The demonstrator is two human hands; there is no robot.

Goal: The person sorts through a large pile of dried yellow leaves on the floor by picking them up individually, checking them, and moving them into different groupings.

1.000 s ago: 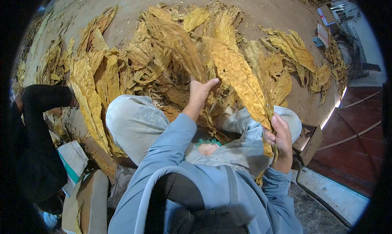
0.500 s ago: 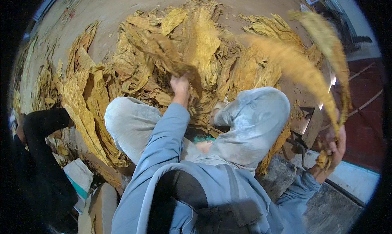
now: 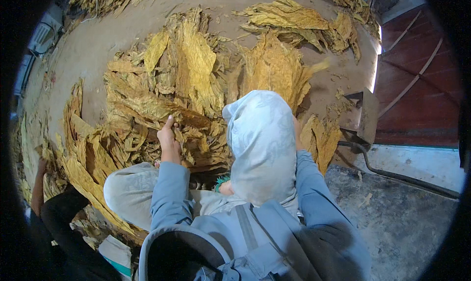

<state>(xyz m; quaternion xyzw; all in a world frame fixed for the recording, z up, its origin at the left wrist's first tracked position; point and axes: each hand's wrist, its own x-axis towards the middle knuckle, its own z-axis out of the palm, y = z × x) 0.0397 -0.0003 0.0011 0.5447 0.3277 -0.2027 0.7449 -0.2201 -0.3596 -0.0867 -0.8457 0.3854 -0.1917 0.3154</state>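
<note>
Dried, yellow-brown tobacco leaves lie in a broad heap (image 3: 196, 65) in front of my knees. My left hand (image 3: 169, 144) is at the near side of the heap, thumb up and fingers curled. It seems to grip a brown tobacco leaf (image 3: 164, 107), though the grip itself is partly covered. Most of my right hand (image 3: 297, 132) is hidden behind my raised right knee (image 3: 260, 139), so its fingers do not show. Beyond that knee spread wide orange-yellow leaves (image 3: 274, 67), one tip blurred by motion.
Another leaf pile (image 3: 289, 16) lies farther back. At right are a metal bracket (image 3: 365, 114), a dark bent rod (image 3: 387, 173) and a dark red panel (image 3: 417, 80). On the left, a person's arm (image 3: 38, 188) reaches into leaves near a white-and-green sack (image 3: 117, 254).
My right hand has come in from the far right to behind my knee, and the leaves it swung through the air are down. The view has shifted, with the heap now farther left.
</note>
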